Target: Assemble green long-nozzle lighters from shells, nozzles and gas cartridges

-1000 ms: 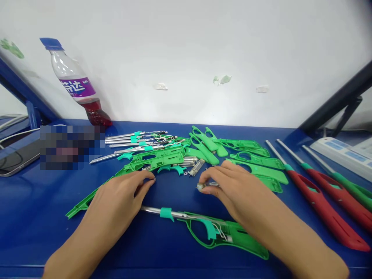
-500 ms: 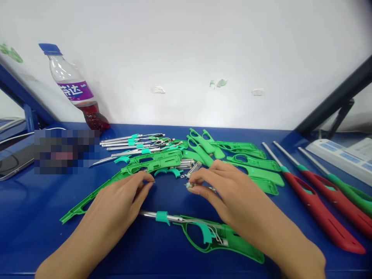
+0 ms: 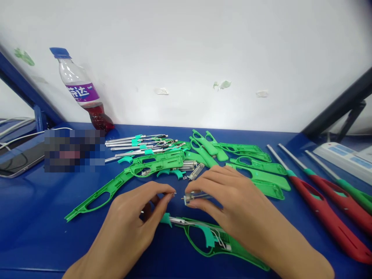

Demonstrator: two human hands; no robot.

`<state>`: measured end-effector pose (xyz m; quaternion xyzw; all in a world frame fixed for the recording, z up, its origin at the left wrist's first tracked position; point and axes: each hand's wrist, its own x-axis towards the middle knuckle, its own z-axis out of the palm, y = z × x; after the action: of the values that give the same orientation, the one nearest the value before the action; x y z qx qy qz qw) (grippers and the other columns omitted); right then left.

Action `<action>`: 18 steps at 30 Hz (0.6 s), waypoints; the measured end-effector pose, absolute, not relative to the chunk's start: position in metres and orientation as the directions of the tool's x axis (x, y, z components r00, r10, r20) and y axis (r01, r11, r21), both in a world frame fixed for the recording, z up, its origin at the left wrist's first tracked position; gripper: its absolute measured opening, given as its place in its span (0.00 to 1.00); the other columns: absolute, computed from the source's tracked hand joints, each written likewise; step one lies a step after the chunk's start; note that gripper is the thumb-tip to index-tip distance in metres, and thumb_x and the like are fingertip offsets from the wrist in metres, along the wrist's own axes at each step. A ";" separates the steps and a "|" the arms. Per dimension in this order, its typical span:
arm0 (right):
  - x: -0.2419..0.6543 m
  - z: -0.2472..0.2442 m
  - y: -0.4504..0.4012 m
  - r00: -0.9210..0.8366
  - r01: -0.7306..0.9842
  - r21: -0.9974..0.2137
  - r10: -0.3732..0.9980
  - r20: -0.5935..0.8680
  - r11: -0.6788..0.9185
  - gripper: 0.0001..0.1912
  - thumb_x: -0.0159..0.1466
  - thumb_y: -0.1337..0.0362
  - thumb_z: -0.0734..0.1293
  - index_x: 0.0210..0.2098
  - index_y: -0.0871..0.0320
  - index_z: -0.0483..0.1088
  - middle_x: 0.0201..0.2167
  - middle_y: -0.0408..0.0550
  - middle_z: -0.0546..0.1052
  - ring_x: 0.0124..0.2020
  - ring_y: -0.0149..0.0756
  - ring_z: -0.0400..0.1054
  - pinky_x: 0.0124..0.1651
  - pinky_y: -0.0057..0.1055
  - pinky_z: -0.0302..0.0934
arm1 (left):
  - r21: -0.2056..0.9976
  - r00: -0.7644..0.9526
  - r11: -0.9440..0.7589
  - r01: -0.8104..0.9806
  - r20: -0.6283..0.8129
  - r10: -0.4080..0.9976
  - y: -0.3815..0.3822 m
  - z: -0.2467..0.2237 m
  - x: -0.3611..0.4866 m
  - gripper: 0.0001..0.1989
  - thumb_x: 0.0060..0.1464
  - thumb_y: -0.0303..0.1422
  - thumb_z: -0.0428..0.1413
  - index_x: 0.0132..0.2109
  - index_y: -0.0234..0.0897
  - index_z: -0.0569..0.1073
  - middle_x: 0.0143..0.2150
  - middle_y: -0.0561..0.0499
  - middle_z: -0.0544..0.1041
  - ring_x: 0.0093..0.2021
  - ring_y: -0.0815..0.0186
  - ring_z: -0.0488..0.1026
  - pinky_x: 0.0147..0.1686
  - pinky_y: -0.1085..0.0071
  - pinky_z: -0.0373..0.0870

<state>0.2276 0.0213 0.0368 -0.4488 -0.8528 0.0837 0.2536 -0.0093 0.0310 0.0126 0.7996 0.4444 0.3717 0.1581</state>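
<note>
Between the thumb and fingers of my right hand (image 3: 229,195) is a clear lighter fuel tank (image 3: 190,198), its valve end pointing left. My left hand (image 3: 132,217) faces that end in a pinch, a small gap away. A tiny pale bit shows at its fingertips, too small to name. Under both hands lies an open green lighter shell half (image 3: 197,248), fitted with a metal tube, a teal trigger (image 3: 208,236) and white wires. Behind my hands, more clear fuel tanks (image 3: 197,171) and loose teal triggers (image 3: 178,174) lie on the table.
Green shell halves (image 3: 270,179) are piled behind my right hand, with metal tube assemblies (image 3: 128,147) at back left. Assembled red lighters (image 3: 316,205) lie at right, near a white power strip (image 3: 345,157). A drink bottle (image 3: 84,91) stands against the wall.
My left hand has moved right, closer to the right hand, and now covers part of the metal tube. The tank in my right hand shows more plainly. The view has shifted slightly.
</note>
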 end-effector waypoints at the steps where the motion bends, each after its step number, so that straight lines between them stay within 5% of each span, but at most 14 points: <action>1: 0.227 0.037 0.021 -0.471 0.721 -0.371 0.807 0.357 0.585 0.04 0.73 0.64 0.71 0.46 0.48 0.73 0.44 0.34 0.81 0.45 0.35 0.74 0.55 0.40 0.57 | 0.597 0.333 -0.553 0.582 0.445 0.831 0.030 0.012 -0.008 0.06 0.68 0.33 0.58 0.47 0.50 0.80 0.36 0.64 0.83 0.27 0.76 0.78 0.27 0.84 0.71; 18: 0.224 0.035 0.022 -0.520 0.715 -0.308 0.772 0.367 0.628 0.03 0.74 0.64 0.70 0.47 0.50 0.74 0.44 0.39 0.83 0.45 0.39 0.77 0.50 0.41 0.60 | 0.653 0.391 -0.563 0.506 0.409 0.825 0.027 0.013 -0.005 0.10 0.70 0.30 0.57 0.51 0.52 0.79 0.41 0.63 0.82 0.35 0.75 0.79 0.31 0.82 0.74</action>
<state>0.2238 0.0218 0.0352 -0.4273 -0.8697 0.0593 0.2400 -0.0046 0.0265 0.0131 0.8049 0.4133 0.3659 0.2179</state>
